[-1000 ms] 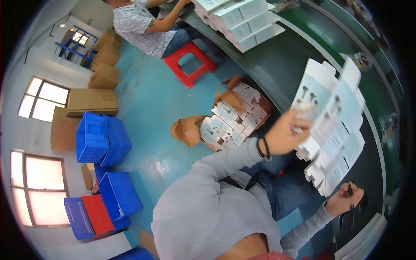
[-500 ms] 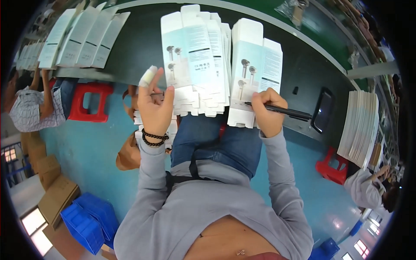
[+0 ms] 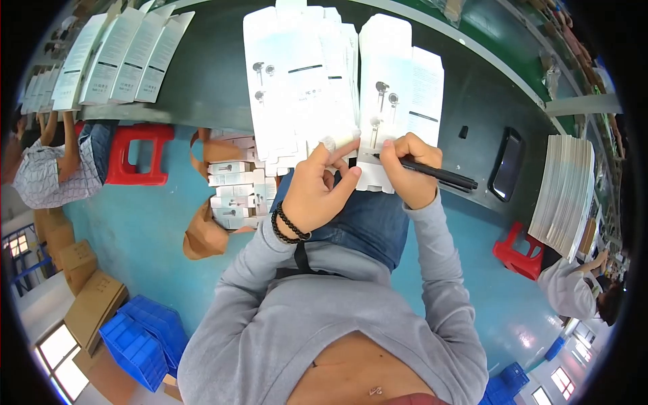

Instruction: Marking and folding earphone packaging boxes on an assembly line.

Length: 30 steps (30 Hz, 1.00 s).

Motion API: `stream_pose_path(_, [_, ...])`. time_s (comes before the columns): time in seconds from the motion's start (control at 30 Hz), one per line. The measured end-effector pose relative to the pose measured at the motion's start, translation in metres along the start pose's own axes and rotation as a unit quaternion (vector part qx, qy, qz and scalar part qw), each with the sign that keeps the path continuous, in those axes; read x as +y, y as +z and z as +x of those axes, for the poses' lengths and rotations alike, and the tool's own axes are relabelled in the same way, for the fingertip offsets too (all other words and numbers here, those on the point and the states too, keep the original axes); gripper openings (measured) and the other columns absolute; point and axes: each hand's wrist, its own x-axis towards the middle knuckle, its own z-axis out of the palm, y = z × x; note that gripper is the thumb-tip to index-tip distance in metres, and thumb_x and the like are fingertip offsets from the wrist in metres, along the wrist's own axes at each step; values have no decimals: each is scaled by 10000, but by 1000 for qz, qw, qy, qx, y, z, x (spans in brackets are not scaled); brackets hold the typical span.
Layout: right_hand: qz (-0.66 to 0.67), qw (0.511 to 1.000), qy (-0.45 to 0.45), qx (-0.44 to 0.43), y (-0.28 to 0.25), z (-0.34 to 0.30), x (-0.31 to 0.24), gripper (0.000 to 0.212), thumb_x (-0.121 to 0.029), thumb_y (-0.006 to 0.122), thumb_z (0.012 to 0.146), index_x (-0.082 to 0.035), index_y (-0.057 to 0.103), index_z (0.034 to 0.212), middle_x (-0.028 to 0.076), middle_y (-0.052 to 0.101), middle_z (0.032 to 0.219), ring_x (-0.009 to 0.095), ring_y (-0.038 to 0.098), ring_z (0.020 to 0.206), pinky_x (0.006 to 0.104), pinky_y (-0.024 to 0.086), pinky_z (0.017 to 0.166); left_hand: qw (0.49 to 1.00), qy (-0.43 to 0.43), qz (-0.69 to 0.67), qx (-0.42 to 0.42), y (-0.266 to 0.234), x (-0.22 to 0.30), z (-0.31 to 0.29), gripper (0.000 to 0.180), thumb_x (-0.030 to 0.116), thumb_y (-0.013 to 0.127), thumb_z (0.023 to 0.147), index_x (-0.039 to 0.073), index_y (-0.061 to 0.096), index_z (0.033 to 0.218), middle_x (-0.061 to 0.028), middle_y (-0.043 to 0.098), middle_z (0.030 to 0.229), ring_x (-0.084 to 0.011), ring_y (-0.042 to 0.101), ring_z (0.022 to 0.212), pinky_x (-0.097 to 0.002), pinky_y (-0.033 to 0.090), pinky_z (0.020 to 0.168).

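Observation:
Two stacks of flat, unfolded cartons, printed with small metallic devices, lie side by side before me: a left stack (image 3: 287, 94) and a right stack (image 3: 385, 61). My right hand (image 3: 413, 172) grips a black marker pen (image 3: 449, 178), its tip down at the lower part of the top right carton. My left hand (image 3: 314, 192) reaches in from the left, index finger and thumb stretched apart toward that carton's lower left edge. A white wrap (image 3: 341, 138) covers a fingertip, and the other fingers curl. Whether the fingertips press on the carton I cannot tell.
Right of the stacks lie a small black piece (image 3: 464, 132) and a black phone (image 3: 505, 164) on the dark table (image 3: 472, 88). More cartons (image 3: 561, 196) stand at the far right. An open brown box of cartons (image 3: 206, 236) and a red stool (image 3: 138, 155) are at left, near another person (image 3: 50, 158).
My left hand has moved right, from beside the left stack to the lower left edge of the right one. My right hand stays at the carton with the marker pen.

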Motion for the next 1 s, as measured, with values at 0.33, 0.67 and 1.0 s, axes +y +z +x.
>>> stream_pose_path(0.33, [0,997,-64,49,7,-1,3,256,-4,618,738,-30,448,548,8,469,498,68,404,488,228,343,483,997,1,48,57,-4,1,-14,314,112,615,777,4,570,1069,-106,608,705,-193,558,541,-301,438,510])
stream_pose_path(0.67, [261,957,86,98,-14,-8,-3,285,-67,482,866,-111,294,656,-31,371,568,26,317,490,162,265,451,988,5,-156,-4,20,19,-18,670,14,579,777,55,245,1356,-113,595,1030,-100,601,694,-221,482,627])
stream_pose_path(1.0, [240,955,11,174,-27,-5,-30,301,-115,489,871,-107,288,647,-30,333,551,33,279,487,183,231,447,969,23,-244,7,13,21,-22,691,-42,549,783,105,217,1371,-160,566,1080,-107,579,857,-240,481,726])
